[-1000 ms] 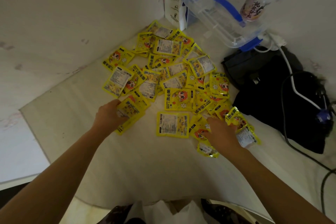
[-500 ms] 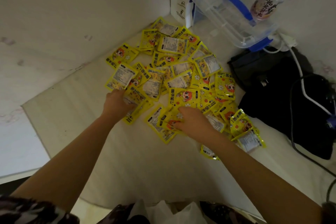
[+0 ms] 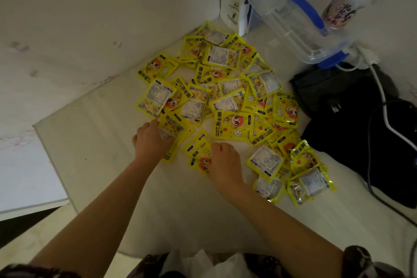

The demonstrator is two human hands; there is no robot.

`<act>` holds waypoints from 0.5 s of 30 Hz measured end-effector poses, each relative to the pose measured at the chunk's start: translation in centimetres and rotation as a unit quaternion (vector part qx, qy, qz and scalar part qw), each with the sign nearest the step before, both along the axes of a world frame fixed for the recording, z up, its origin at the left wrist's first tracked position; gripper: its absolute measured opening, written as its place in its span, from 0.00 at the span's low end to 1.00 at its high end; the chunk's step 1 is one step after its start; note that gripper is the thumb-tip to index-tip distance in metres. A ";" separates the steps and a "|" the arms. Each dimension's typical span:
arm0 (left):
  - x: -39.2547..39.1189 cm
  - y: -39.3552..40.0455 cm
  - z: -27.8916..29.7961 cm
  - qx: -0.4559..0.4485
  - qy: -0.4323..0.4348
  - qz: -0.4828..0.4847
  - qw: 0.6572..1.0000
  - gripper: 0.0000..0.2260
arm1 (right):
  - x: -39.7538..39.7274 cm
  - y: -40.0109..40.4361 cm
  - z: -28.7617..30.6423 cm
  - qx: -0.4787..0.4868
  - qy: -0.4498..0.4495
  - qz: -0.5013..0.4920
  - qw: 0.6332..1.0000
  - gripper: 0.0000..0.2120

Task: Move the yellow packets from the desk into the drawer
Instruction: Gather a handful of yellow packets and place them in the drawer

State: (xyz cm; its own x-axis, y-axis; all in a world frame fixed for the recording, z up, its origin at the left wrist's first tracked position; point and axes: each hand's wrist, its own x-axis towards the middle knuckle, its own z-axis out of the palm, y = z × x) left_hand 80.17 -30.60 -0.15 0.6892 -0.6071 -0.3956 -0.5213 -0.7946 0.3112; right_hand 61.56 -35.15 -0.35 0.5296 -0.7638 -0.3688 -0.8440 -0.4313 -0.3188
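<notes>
A loose heap of yellow hand-warmer packets [image 3: 225,97] is spread over the pale desk [image 3: 108,165], filling the corner where two white walls meet. Everything else is placed from that heap. At its near-left edge the left hand [image 3: 151,140] is laid knuckles up on a packet, the fingers curled over its margin so that the packet is gripped. At the heap's near edge, just right of the left hand, the right hand [image 3: 224,162] is set on a small bunch of packets [image 3: 198,153], with the fingers bent down onto them and holding them; the fingertips themselves are hidden under the hand. Beyond the heap, a clear plastic container with blue clips [image 3: 293,22] is seen tilted against the wall, and a printed cup [image 3: 338,10] is seen just beside it. To the right of the heap a black bag [image 3: 352,110] is lying on the desk, crossed by a white cable [image 3: 383,106]. No drawer is shown in this view.
</notes>
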 end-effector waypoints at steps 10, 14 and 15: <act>-1.7 3.0 0.9 -0.146 0.058 0.104 0.982 0.16 | -1.1 -0.6 1.6 0.073 -0.062 -0.072 0.993 0.16; -3.1 5.1 1.2 -0.183 0.107 0.191 0.958 0.15 | -2.6 -0.9 2.3 0.136 -0.111 -0.139 0.975 0.18; -3.6 5.6 1.2 -0.192 0.120 0.207 0.952 0.14 | -3.1 -1.0 2.5 0.148 -0.120 -0.152 0.970 0.17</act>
State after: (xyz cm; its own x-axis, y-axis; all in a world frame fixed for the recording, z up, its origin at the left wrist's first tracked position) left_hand 76.53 -24.98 1.05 0.8184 -0.4347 -0.3758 -0.0657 -0.7205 0.6904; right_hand 58.46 -36.16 2.12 0.3940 -0.7777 -0.4899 -0.8041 -0.0334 -0.5936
